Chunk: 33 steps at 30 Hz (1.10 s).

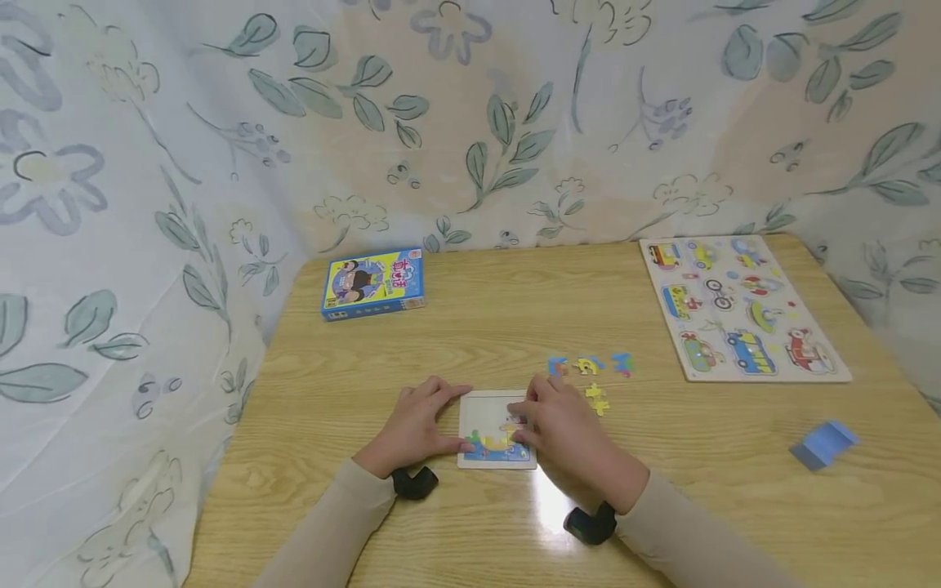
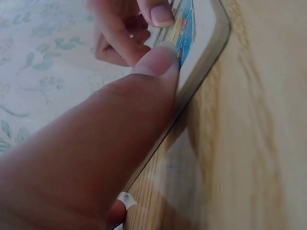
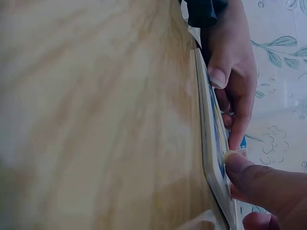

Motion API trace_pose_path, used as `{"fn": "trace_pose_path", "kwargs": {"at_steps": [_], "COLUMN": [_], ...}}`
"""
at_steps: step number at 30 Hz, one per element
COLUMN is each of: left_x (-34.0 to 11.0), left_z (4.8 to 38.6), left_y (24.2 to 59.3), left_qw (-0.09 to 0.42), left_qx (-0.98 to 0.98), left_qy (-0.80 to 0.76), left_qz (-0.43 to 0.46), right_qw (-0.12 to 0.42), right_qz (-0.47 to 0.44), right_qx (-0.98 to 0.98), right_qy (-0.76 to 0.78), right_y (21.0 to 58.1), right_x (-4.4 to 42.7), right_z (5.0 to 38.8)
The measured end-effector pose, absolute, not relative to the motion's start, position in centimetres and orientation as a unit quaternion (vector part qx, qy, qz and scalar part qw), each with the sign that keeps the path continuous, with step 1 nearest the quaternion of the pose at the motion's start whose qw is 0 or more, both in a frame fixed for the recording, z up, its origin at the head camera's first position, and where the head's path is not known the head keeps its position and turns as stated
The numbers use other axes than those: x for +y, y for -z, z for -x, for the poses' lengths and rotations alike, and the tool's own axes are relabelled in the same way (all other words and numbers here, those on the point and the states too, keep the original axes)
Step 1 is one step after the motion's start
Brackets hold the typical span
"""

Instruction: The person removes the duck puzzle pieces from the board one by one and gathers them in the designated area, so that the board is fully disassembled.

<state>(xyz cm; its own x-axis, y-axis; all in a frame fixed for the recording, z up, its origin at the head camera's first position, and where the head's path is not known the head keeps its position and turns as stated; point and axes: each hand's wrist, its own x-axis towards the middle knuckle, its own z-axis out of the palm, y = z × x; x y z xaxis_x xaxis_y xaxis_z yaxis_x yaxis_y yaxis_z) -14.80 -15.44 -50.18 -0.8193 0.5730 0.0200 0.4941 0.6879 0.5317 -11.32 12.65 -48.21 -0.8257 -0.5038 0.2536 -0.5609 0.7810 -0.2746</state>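
Note:
A small jigsaw tray (image 1: 497, 467) with a pale wooden rim lies flat on the table. Coloured pieces fill its lower part and right side; the upper left of its bed is bare. My left hand (image 1: 413, 426) holds the tray at its left side, index finger at the upper corner and thumb on the lower rim. In the left wrist view that thumb (image 2: 158, 60) lies over the rim near the blue picture. With thumb and index finger, my right hand (image 1: 566, 420) holds a puzzle piece (image 1: 510, 425) at the tray's right side. The fingers partly hide that piece.
Several loose puzzle pieces (image 1: 588, 366) lie beyond the right hand. A blue picture box (image 1: 373, 283) stands at the back left. At the right are a large vehicle puzzle board (image 1: 742, 306) and a folded blue object (image 1: 823, 445). Patterned cloth (image 1: 470, 163) hangs behind the table.

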Motion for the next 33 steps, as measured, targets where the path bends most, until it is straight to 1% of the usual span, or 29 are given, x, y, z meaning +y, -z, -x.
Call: {"fn": "trace_pose_path", "kwargs": {"at_steps": [13, 19, 25, 30, 33], "left_x": [-15.2, -15.2, -15.2, -15.3, -15.3], "left_z": [14.9, 14.8, 14.8, 14.8, 14.8], "left_y": [50.0, 49.8, 49.7, 49.8, 49.9], "left_qw": [0.077, 0.077, 0.072, 0.07, 0.074], "left_qx": [0.917, 0.916, 0.915, 0.915, 0.914], "left_qy": [-0.266, -0.268, -0.266, -0.265, -0.268], "left_qz": [-0.287, -0.288, -0.294, -0.297, -0.295], "right_qw": [0.032, 0.039, 0.031, -0.003, -0.037], "right_qz": [-0.26, -0.261, -0.259, -0.246, -0.229], "right_qx": [-0.93, -0.933, -0.917, -0.898, -0.883], "right_qy": [-0.259, -0.245, -0.301, -0.366, -0.409], "right_y": [48.3, 48.3, 48.5, 49.0, 49.2], "right_x": [12.1, 12.1, 12.0, 11.9, 12.0], "right_z": [10.8, 10.7, 10.9, 11.0, 11.1]}}
